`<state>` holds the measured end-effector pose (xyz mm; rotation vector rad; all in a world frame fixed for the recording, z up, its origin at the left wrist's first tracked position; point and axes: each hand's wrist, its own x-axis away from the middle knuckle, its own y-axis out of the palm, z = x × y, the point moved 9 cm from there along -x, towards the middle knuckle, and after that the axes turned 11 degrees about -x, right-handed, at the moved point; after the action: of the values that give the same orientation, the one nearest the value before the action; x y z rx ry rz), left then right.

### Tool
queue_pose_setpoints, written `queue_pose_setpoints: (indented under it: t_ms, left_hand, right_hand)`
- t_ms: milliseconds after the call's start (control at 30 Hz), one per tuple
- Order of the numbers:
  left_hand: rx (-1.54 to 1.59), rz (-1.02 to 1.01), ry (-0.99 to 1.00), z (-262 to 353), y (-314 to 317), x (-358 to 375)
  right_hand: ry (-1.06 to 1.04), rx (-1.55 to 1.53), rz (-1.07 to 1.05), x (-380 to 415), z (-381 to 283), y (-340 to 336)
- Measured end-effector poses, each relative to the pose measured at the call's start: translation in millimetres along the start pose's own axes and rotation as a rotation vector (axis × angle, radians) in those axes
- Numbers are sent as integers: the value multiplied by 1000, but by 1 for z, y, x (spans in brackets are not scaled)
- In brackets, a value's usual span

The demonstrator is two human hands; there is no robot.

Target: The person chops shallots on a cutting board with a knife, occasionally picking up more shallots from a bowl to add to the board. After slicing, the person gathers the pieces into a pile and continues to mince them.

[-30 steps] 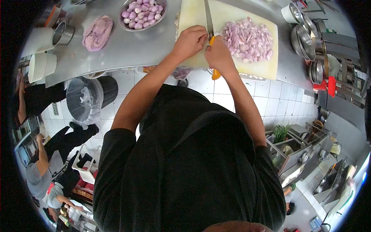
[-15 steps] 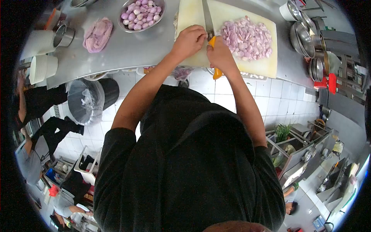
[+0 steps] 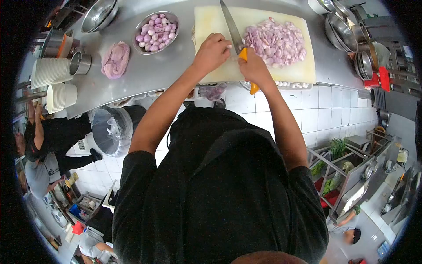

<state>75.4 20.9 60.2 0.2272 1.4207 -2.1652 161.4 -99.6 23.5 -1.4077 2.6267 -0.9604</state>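
My right hand is wrapped round the yellow handle of a kitchen knife, whose blade points away from me over the cutting board. Left of the blade, my left hand is closed, fingers curled together above the board. A small pale bit shows at its fingertips, too small to name. Right of the knife lies a spread heap of sliced shallots. Whole peeled shallots fill a steel bowl on the left.
A pinkish bundle lies on the steel table. Stacked white tubs stand at its left edge, metal bowls at the right. A lined bin is on the floor. Other people are at the left and lower right.
My view has shifted, so the table sits lower in the frame. My left hand has drawn slightly away from the knife. The knife stays in my right hand.
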Motion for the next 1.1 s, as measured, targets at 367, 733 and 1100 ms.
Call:
queue_pose_setpoints:
  t_ms: [367,733,1100]
  left_hand:
    - [-145,-153,-47,2,11,-8]
    - [89,81,-208,-21,-7,17]
    - [272,9,-237,-18,8,18]
  right_hand:
    - [13,-12,-9,5,-6,-2]
    - [-73,-3,76,30,-14,13]
    - [20,56,82,39,2,-8]
